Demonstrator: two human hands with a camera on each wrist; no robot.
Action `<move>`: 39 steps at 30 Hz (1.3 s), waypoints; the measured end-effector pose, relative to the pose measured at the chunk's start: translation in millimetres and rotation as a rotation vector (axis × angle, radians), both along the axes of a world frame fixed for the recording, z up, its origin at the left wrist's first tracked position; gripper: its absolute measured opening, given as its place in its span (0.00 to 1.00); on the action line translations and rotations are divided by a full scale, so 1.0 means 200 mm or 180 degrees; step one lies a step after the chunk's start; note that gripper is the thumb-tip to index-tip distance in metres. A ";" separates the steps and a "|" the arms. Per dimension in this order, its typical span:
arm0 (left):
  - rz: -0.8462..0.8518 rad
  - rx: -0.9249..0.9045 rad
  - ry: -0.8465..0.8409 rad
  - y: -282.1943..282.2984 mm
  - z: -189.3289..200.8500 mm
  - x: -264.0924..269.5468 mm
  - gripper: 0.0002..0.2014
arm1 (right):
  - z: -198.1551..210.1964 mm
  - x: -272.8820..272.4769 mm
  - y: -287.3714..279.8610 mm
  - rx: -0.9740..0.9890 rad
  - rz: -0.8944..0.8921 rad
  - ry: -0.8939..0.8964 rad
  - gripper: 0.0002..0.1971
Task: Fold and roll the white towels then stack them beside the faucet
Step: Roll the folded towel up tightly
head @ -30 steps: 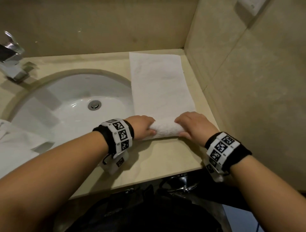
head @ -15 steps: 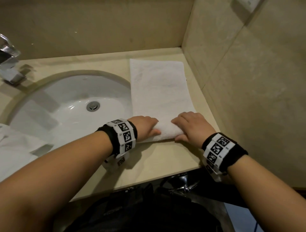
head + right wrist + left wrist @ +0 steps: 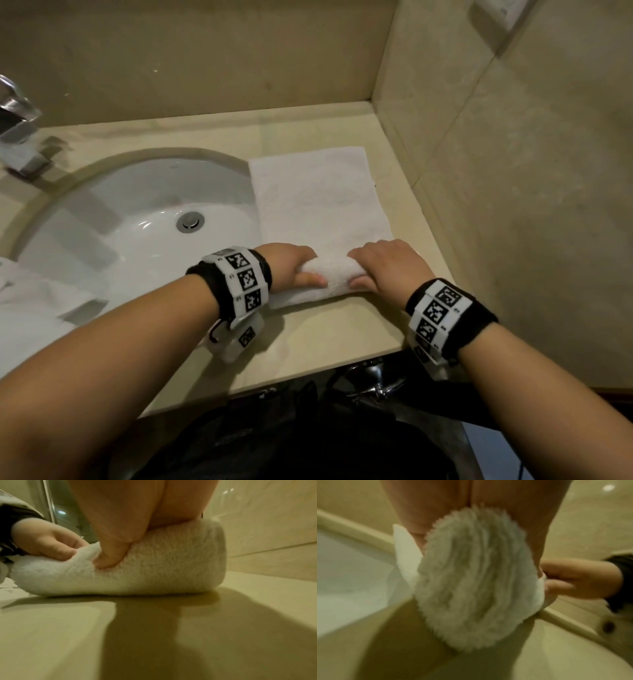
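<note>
A white towel lies folded into a long strip on the beige counter, right of the sink. Its near end is rolled into a thick roll. My left hand grips the roll's left end with curled fingers and thumb. My right hand grips its right end the same way. The left wrist view shows the roll's fluffy end face. In the right wrist view the roll rests on the counter with my right thumb pressed into it. The chrome faucet stands at the far left.
A white sink basin with a drain lies left of the towel. More white towel cloth hangs over the sink's left rim. Tiled walls close the back and right. A dark bag sits below the counter edge.
Both hands have rolled the towel further away from me. The roll has grown thicker and the flat strip beyond it is shorter.
</note>
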State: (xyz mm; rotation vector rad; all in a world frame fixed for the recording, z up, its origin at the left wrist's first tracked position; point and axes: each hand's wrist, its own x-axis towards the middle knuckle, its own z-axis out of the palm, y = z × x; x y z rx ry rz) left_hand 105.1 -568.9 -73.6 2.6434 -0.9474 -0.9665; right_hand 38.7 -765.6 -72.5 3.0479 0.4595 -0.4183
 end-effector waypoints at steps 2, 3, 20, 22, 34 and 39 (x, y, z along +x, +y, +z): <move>-0.0181 -0.0012 -0.0673 0.01 -0.01 -0.04 0.31 | 0.01 0.04 0.02 0.0267 -0.0339 0.0486 0.19; -0.0362 0.0002 -0.1060 0.02 -0.02 -0.06 0.34 | 0.02 0.07 0.03 0.0484 -0.0532 0.0855 0.19; -0.0451 -0.0115 -0.1491 0.06 -0.05 -0.13 0.38 | 0.03 0.08 0.00 0.0939 -0.0532 0.1142 0.23; -0.0352 -0.0052 -0.1038 0.05 -0.02 -0.07 0.34 | 0.04 0.06 0.00 0.0749 -0.0405 0.0651 0.26; -0.0726 0.0095 -0.1717 0.07 -0.03 -0.15 0.43 | 0.00 0.05 -0.02 0.1371 -0.0900 0.1256 0.23; -0.0414 0.0078 -0.0619 0.01 0.03 -0.03 0.33 | 0.00 -0.06 -0.01 0.0251 -0.0063 -0.0236 0.39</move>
